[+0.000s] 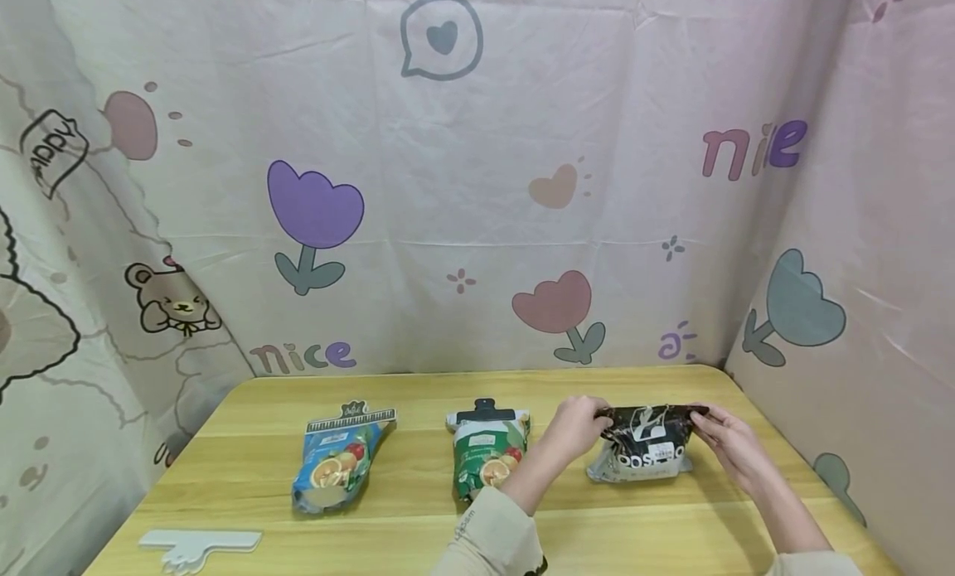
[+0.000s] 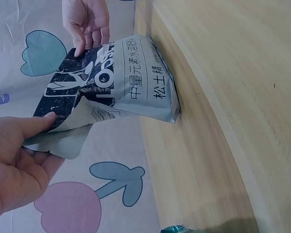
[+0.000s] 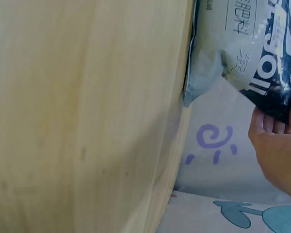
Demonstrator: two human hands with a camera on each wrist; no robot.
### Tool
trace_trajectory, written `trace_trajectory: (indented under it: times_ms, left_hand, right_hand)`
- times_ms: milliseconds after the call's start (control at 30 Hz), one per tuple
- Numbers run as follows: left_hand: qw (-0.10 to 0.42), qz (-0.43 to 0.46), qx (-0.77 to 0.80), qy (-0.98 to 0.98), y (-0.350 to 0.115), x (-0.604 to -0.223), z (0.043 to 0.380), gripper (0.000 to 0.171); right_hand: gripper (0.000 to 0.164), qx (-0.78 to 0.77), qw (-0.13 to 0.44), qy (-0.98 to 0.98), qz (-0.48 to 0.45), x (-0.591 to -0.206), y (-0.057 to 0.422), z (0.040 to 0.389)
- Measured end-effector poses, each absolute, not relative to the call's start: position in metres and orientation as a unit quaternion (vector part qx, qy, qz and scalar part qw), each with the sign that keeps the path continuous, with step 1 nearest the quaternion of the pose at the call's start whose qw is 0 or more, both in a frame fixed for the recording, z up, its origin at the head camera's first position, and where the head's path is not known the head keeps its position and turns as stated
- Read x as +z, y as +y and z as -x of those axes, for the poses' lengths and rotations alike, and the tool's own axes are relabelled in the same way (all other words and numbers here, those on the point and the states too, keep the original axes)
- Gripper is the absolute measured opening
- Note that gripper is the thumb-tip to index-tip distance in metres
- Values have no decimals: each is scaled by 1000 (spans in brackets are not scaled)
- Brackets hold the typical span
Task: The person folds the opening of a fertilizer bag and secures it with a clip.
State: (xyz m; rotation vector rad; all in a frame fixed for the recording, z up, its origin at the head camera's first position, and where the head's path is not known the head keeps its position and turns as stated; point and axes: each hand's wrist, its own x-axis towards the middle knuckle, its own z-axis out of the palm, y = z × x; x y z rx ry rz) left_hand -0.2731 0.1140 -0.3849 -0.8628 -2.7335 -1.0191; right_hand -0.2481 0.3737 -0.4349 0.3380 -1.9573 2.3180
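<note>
A black and light-grey plastic bag (image 1: 647,448) with large white lettering stands on the right part of the table. My left hand (image 1: 576,428) pinches one upper corner between thumb and fingers. At the opposite upper corner my right hand (image 1: 733,450) has a similar pinch. The black top edge is stretched between both hands. In the left wrist view the bag (image 2: 140,80) shows printed characters on its pale lower half, and its top edge flares near the left hand (image 2: 19,162). The right wrist view shows the right hand's (image 3: 280,153) fingers behind the dark corner.
A green fruit-print bag (image 1: 477,453) with a black clip (image 1: 485,410) lies mid-table, partly behind my left forearm. Left of it is a blue fruit-print bag (image 1: 337,468) closed by a bear-topped clip (image 1: 352,417). A white clip (image 1: 200,541) lies at front left. Printed cloth surrounds the table.
</note>
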Motion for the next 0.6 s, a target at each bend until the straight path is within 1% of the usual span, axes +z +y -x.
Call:
trace_trajectory:
  times_ms: [400,500,600]
  left_hand:
    - [38,259,-309,-914,111,-382,273,15]
    - [35,254,-310,-916,110,-382,273,14]
    - [34,252,-308,-917,108,-380,272,17]
  right_hand:
    - [27,768,43,-633,-84,-432,369,243]
    - [24,765,44,-639,-74,-432,369,243]
    - [18,752,48,-655,-60,-432,369,242]
